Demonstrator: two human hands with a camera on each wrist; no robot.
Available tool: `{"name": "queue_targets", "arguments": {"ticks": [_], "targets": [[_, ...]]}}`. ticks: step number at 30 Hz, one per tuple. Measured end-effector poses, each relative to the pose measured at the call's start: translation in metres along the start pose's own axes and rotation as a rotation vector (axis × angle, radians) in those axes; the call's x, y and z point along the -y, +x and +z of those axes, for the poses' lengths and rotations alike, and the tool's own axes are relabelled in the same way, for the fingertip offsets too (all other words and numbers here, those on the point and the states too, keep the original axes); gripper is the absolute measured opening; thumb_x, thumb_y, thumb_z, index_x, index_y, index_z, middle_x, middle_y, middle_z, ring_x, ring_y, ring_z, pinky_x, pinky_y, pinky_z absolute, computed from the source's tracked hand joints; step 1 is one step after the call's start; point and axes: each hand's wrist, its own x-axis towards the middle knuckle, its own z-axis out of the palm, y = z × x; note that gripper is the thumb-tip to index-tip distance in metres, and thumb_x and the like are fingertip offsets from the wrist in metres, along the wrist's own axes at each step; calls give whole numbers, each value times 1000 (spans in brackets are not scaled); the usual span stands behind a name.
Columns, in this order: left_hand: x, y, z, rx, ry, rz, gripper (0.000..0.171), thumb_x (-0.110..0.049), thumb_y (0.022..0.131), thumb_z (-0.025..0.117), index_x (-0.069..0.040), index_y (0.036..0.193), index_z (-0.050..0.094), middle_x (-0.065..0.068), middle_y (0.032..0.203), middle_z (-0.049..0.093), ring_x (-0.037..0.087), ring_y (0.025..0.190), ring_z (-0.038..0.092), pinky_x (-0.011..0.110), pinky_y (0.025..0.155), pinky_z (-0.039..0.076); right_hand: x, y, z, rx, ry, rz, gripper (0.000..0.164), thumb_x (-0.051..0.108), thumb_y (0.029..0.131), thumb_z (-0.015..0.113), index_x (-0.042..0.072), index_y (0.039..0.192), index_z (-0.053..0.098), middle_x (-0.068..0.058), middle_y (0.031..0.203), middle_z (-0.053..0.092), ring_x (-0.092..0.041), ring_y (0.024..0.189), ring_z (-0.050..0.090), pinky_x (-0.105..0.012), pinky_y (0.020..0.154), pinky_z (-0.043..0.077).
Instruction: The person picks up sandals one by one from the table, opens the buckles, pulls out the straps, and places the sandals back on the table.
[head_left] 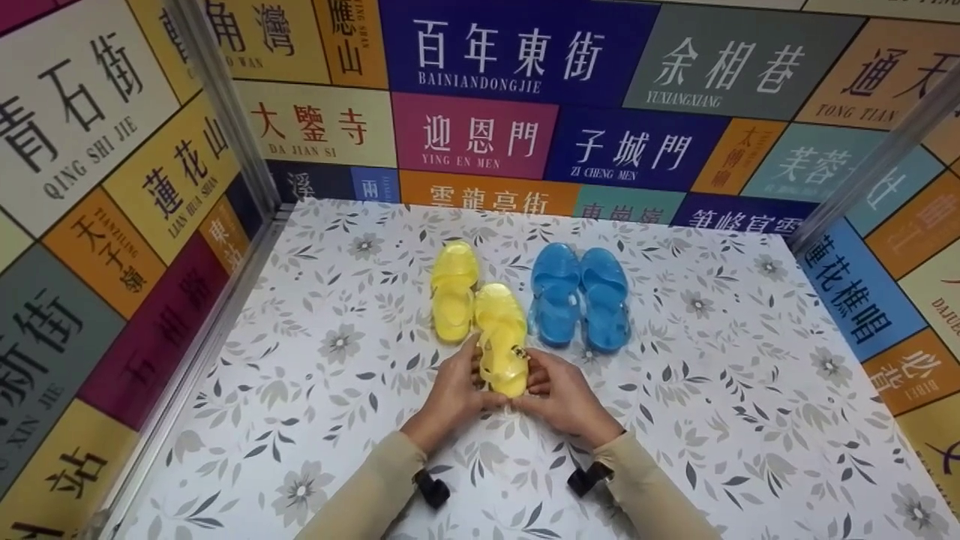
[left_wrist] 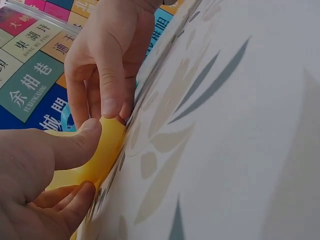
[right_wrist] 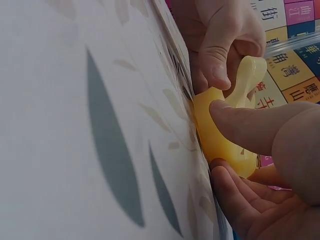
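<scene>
Left hand [head_left: 452, 382] and right hand [head_left: 564, 394] grip the heel of a yellow sandal [head_left: 501, 330] from either side, at the flowered tabletop's [head_left: 712, 442] surface, toe pointing away. Wall signs [head_left: 517, 52] read "BAINIANDONGJIE", "YING EN MEN", "QING SHI JIE".

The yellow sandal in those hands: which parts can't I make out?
Head view: underside of the held yellow sandal, turned away.
Head view: heel sides, partly covered by left hand and right hand.
Head view: strap ornament, too small to identify.
Right wrist view: toe, hidden behind right hand.
</scene>
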Motion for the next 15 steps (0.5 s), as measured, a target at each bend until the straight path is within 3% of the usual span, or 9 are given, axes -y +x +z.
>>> {"name": "queue_targets", "arguments": {"ticks": [9,15], "targets": [[1,6,1,-18,37,46,108,2,73,93,2,161,31,25,143,60,34,123,65,40,103,55,3,6,3,-28,23,28,90,14,80,93,-1,154,46,-12,118,68,-20,96,72,-31,85,62],[-2,12,4,-50,44,96,104,11,76,85,1,163,29,23,157,48,33,139,54,38,113,47,6,14,4,-72,39,67,90,11,80,92,0,156,44,-10,113,70,-21,96,73,-32,85,62]]}}
